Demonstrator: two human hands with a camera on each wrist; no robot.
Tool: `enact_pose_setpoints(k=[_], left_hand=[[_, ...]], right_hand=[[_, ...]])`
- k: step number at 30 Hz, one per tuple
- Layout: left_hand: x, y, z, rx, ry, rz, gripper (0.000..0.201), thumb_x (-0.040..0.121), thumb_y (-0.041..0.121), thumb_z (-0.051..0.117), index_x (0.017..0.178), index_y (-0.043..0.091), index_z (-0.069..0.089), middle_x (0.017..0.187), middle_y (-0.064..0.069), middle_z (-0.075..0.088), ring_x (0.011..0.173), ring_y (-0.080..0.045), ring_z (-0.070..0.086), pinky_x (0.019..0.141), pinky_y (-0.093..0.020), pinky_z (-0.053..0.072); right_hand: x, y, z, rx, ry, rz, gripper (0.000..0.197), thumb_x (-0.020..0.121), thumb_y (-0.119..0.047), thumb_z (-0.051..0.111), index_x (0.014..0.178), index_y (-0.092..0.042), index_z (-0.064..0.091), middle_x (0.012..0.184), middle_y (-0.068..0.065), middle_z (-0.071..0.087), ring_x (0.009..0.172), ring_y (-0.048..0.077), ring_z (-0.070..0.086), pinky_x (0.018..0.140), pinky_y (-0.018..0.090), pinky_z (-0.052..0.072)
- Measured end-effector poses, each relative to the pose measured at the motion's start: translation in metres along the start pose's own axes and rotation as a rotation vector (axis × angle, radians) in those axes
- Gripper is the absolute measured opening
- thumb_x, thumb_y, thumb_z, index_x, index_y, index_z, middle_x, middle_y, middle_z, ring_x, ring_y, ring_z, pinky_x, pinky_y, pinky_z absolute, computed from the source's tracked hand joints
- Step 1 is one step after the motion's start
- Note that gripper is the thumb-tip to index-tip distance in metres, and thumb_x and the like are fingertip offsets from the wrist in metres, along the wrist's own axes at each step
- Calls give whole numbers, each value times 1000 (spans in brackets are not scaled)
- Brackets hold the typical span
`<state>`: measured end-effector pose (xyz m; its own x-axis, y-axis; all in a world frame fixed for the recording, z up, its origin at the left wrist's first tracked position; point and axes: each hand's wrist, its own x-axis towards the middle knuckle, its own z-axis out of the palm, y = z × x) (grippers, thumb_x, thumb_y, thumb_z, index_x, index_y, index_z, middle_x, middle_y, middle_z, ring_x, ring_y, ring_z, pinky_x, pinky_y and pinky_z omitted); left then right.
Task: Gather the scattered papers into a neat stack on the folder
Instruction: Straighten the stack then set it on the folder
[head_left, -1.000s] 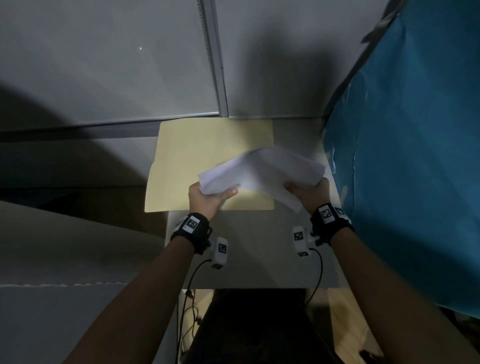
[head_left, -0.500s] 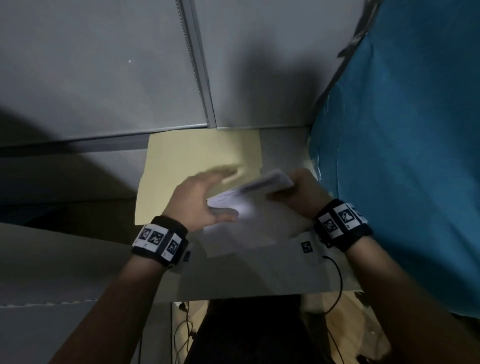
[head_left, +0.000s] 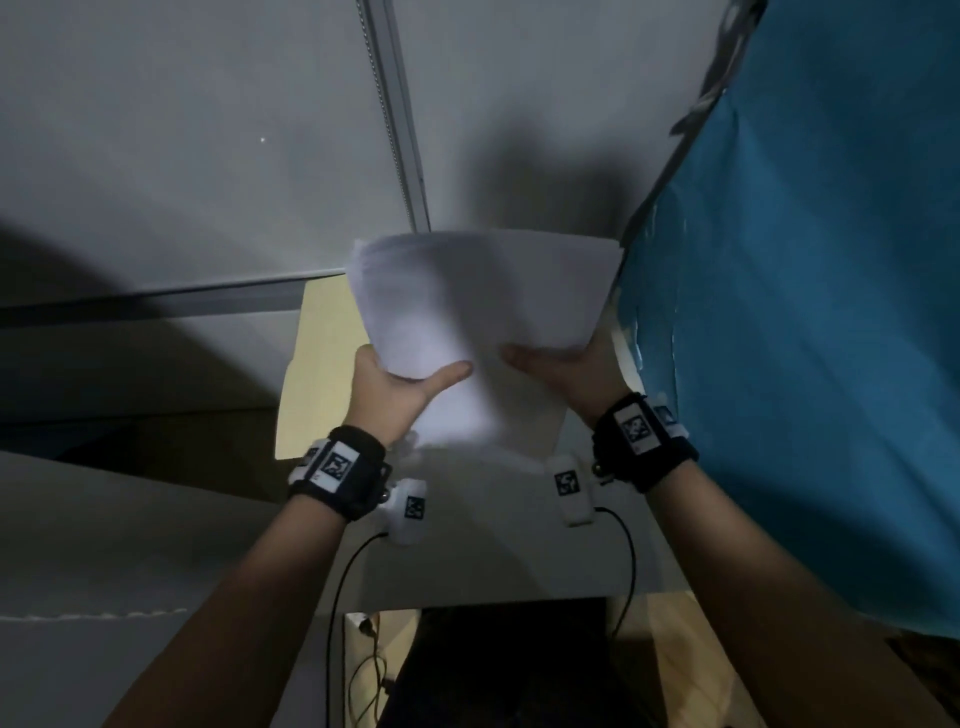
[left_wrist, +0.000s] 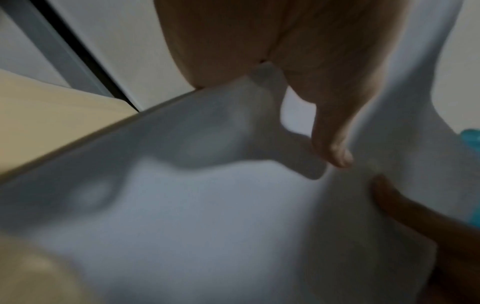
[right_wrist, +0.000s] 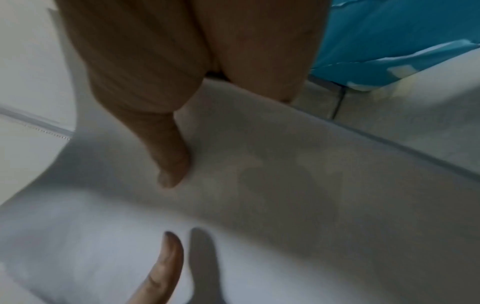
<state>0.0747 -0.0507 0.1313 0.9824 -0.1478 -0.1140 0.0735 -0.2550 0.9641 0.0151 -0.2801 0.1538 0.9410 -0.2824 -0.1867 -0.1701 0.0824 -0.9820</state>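
I have the papers (head_left: 478, 322) clamped in both grips, left hand (head_left: 387, 395) and right hand (head_left: 582, 376), above the folder (head_left: 322, 364) on the desk (head_left: 488, 561). Loose sheets may splay or overshoot the folder.

Papers (head_left: 478, 312) held up over the worktop (head_left: 493, 545), above the right part of the folder (head_left: 317, 364). Left hand (head_left: 395, 389) grips their near-left edge, right hand (head_left: 571, 369) the near-right edge, thumbs on top. Folder lies flat at the worktop's far left, against the back wall (head_left: 208, 130). Curtain (head_left: 805, 312) hangs right of the papers. Cables (head_left: 343, 597) drop off the near edge.
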Motion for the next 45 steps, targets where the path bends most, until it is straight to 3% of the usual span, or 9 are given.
enact_pose_setpoints(k=[4, 9, 14, 18, 25, 29, 34, 41, 45], left_hand=[[4, -9, 19, -105, 148, -37, 51, 69, 19, 103, 111, 14, 75, 104, 10, 81, 97, -1, 78, 80, -18, 62], [10, -39, 36, 4, 113, -104, 61, 67, 23, 104, 115, 27, 66, 109, 13, 74, 94, 13, 68, 83, -17, 58], [19, -54, 52, 94, 135, -122, 50, 75, 35, 99, 110, 18, 68, 108, -4, 75, 100, -22, 72, 93, -41, 61], [28, -47, 43, 69, 102, -103, 35, 76, 31, 99, 83, 14, 69, 92, -15, 80, 82, -22, 75, 79, -41, 63], [29, -113, 38, 380, -147, -230, 53, 73, 18, 98, 118, 10, 72, 119, -10, 77, 115, -33, 72, 94, -41, 60], [41, -146, 13, 732, -184, -108, 92, 89, 15, 82, 168, 25, 34, 175, -10, 30, 161, -34, 28, 130, -46, 27], [50, -159, 10, 1131, -336, -379, 95, 98, 46, 69, 166, 55, 4, 180, 2, -13, 166, -41, -5, 122, -75, 22], [-5, -165, 39, 1191, -448, -308, 73, 105, 42, 50, 168, 44, 13, 177, 4, 7, 160, -36, 17, 116, -64, 37], [-5, -157, 36, 1176, -208, -133, 84, 93, 32, 71, 166, 27, 29, 164, -8, 39, 142, -37, 46, 107, -52, 47]], right_hand=[[8, -2, 3, -216, 76, -34, 22, 73, -27, 91, 85, -24, 73, 89, 5, 77, 87, 18, 74, 72, 46, 63], [21, 32, -2, -247, 53, 0, 26, 82, -7, 83, 96, -20, 65, 84, -18, 62, 68, -19, 60, 58, -1, 43], [37, 62, -2, -232, 144, 109, 35, 79, -12, 86, 108, -5, 68, 98, 2, 70, 88, 16, 68, 86, 39, 61], [44, 66, -18, -235, 144, 60, 25, 75, -21, 89, 86, -6, 73, 93, 20, 74, 89, 37, 70, 72, 55, 59], [31, 100, -21, -299, 161, 186, 20, 82, -25, 83, 85, -7, 75, 91, 22, 75, 84, 37, 72, 74, 43, 60], [27, 73, -51, -374, 175, 116, 11, 84, -21, 81, 90, -15, 74, 76, -4, 72, 60, -7, 65, 52, 14, 52], [19, 67, -72, -327, 128, 75, 23, 83, -14, 83, 103, -7, 73, 82, -10, 73, 63, -11, 66, 55, 9, 50], [19, 72, -56, -231, 150, 59, 18, 82, -11, 83, 95, -5, 73, 76, -12, 70, 58, -10, 66, 54, 12, 51], [23, 78, -50, -235, 141, 58, 27, 82, -12, 84, 101, 4, 74, 78, -8, 71, 58, -9, 67, 51, 9, 49]])
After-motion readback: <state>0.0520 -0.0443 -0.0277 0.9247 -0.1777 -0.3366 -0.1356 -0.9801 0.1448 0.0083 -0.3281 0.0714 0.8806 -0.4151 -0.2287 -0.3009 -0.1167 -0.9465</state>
